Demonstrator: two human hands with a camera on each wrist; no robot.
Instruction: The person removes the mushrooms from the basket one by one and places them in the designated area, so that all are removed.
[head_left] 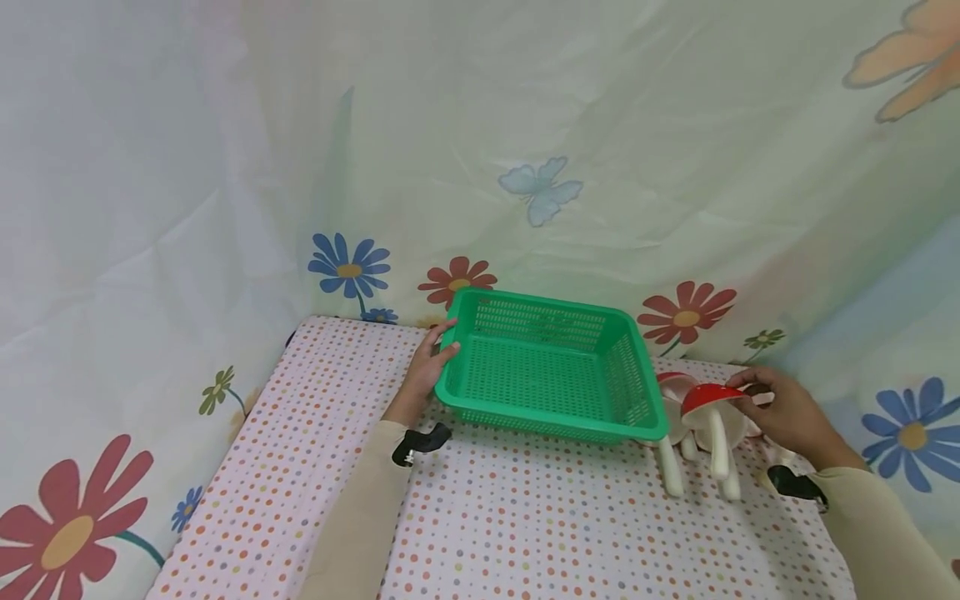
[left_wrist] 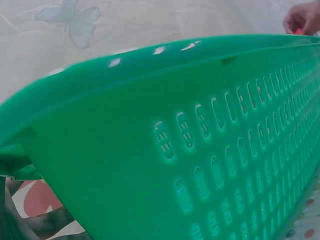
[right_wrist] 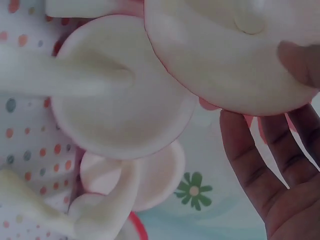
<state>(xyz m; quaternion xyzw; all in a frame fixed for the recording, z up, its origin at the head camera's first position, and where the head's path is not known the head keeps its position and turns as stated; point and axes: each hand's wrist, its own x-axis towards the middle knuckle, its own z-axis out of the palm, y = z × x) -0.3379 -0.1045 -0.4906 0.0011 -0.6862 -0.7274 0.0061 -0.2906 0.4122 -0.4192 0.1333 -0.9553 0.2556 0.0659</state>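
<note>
A green plastic basket (head_left: 536, 421) with perforated walls lies in the middle of the head view. At its left end my left hand (head_left: 424, 372) grips the rim, thumb on top. Part of that hand's fingers (left_wrist: 50, 223) shows beside the basket wall in the left wrist view. My right hand (head_left: 787, 414) pinches the cap edge of a red-capped toy mushroom (head_left: 712, 400), thumb on the pale underside and fingers on the red top. Its white stem points down toward me. More toy mushrooms (right_wrist: 125, 107) lie close around it, right of the basket.
The table bears a pink cloth with coloured dots (head_left: 525, 525). A hanging sheet printed with flowers and butterflies (head_left: 637, 167) stands behind the table and along its sides. The basket's right end (head_left: 660, 421) partly covers one mushroom.
</note>
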